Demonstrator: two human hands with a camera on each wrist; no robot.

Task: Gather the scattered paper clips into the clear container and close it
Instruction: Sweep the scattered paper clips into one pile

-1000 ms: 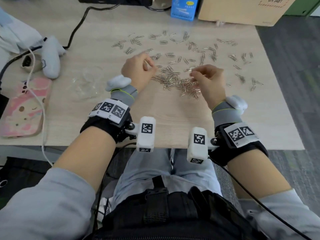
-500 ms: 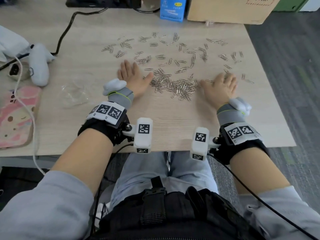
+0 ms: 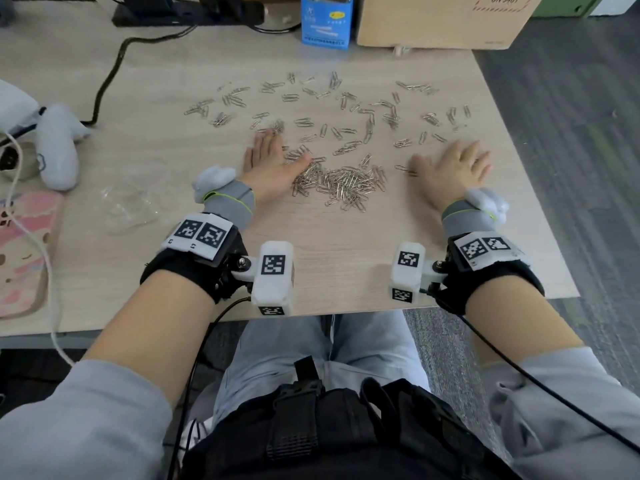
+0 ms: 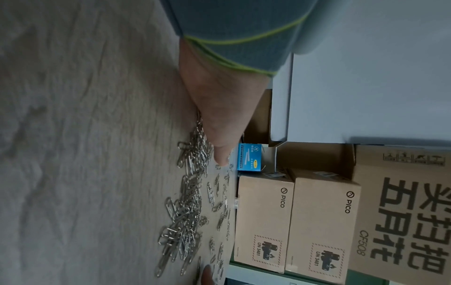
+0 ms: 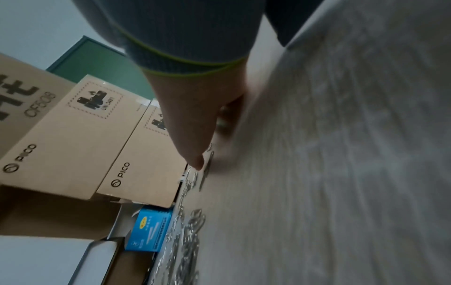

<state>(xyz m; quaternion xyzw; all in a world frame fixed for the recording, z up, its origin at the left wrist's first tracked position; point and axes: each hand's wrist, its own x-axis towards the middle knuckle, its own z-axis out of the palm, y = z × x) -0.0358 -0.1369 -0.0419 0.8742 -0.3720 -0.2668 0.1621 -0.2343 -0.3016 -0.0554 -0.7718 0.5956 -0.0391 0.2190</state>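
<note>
Several silver paper clips lie heaped in a pile (image 3: 341, 187) (image 4: 187, 217) on the wooden table (image 3: 332, 258), and many more are scattered (image 3: 346, 109) across the far half. My left hand (image 3: 268, 161) lies flat, palm down, at the pile's left edge, its thumb (image 4: 219, 152) touching clips. To the right of the pile my right hand (image 3: 453, 164) lies flat with fingers spread, its thumb (image 5: 192, 154) next to a single clip (image 3: 407, 170). The clear container (image 3: 130, 204) sits at the left, apart from both hands.
A white controller (image 3: 57, 147), a black cable (image 3: 114, 71) and a pink phone case (image 3: 24, 251) lie at the left. A blue box (image 3: 325, 20) and cardboard boxes (image 3: 440, 19) stand along the far edge. The table's right edge (image 3: 540, 202) is close to my right hand.
Both hands were curled over the pile a second ago; they have opened flat and moved apart, the right one sliding rightward, away from the heap. The view has shifted a little.
</note>
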